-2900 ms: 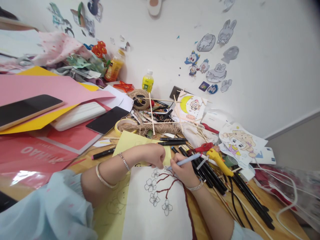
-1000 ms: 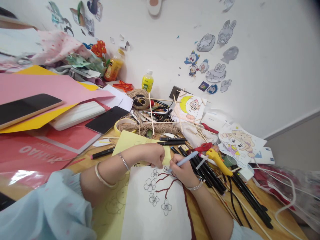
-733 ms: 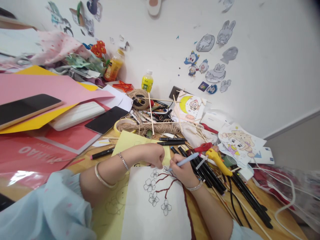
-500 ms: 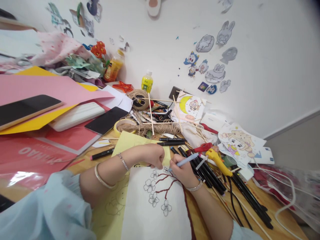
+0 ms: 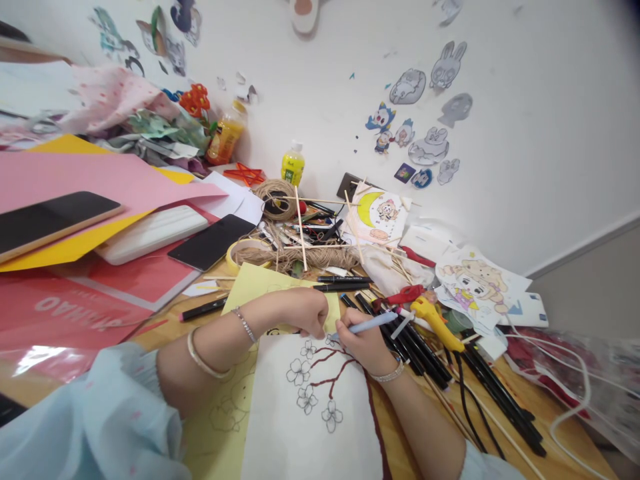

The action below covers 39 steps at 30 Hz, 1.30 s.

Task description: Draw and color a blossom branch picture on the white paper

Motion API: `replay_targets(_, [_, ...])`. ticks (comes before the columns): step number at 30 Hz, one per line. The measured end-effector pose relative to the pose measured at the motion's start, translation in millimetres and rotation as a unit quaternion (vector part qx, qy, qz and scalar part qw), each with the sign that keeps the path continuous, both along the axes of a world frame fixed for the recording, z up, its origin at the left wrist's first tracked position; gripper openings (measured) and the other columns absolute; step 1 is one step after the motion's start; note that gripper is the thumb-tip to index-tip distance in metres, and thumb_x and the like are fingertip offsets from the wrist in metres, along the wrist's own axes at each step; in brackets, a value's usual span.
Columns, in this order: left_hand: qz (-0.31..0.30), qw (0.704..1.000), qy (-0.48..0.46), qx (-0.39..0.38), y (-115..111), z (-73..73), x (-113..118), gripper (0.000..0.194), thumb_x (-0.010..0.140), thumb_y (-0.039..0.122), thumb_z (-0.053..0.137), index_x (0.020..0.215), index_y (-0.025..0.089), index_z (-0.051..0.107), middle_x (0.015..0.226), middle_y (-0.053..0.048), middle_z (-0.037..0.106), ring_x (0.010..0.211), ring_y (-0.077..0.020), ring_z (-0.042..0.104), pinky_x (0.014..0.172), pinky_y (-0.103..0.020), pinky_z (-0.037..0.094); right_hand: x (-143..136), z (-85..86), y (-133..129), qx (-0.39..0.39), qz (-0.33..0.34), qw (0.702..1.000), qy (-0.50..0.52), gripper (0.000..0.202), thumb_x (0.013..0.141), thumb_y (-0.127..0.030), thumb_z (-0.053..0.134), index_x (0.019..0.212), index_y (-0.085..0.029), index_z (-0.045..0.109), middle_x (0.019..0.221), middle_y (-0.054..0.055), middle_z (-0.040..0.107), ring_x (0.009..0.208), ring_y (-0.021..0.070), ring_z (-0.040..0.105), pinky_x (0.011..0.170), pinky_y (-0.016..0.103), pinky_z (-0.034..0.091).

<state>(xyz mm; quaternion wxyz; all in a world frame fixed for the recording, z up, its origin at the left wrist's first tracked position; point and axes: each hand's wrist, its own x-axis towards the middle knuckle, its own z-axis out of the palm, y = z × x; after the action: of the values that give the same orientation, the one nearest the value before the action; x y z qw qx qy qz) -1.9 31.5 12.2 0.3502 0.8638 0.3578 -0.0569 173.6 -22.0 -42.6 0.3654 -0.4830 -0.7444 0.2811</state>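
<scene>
My right hand point(image 5: 363, 341) grips a light blue pen point(image 5: 373, 323), its tip down at a small flower near the top of a white sheet point(image 5: 280, 440). Black-outlined flowers and dark red branches are drawn on that sheet. My left hand point(image 5: 309, 312) is curled, knuckles up, at the sheet's top edge, just left of my right hand. Whether its hidden fingers hold anything, I cannot make out. Under the white sheet lies a yellow sheet point(image 5: 215, 433) with faint line drawings.
Black markers point(image 5: 420, 347) and a yellow glue gun point(image 5: 436, 323) lie to the right. Behind are twine point(image 5: 320, 257), thin sticks, a tape roll point(image 5: 234, 257) and two bottles. Phones point(image 5: 213, 243) and coloured papers are on the left; a white cable point(image 5: 583, 380) loops at the right.
The pen now leans lower to the right, and the fingers of my right hand have shifted slightly left. My left hand stays almost in place.
</scene>
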Motion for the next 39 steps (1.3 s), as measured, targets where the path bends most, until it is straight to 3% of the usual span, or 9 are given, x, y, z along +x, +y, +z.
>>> replay_targets(39, [-0.006, 1.000, 0.005, 0.008, -0.2, 0.6, 0.7, 0.012, 0.061, 0.025, 0.057, 0.053, 0.018, 0.059, 0.048, 0.003, 0.057, 0.043, -0.0105, 0.049, 0.042, -0.021, 0.034, -0.5, -1.9, -0.9, 0.025, -0.011, 0.999, 0.017, 0.030, 0.078, -0.020, 0.045, 0.054, -0.022, 0.029, 0.046, -0.008, 0.034, 0.045, 0.0095, 0.037, 0.046, 0.022, 0.030])
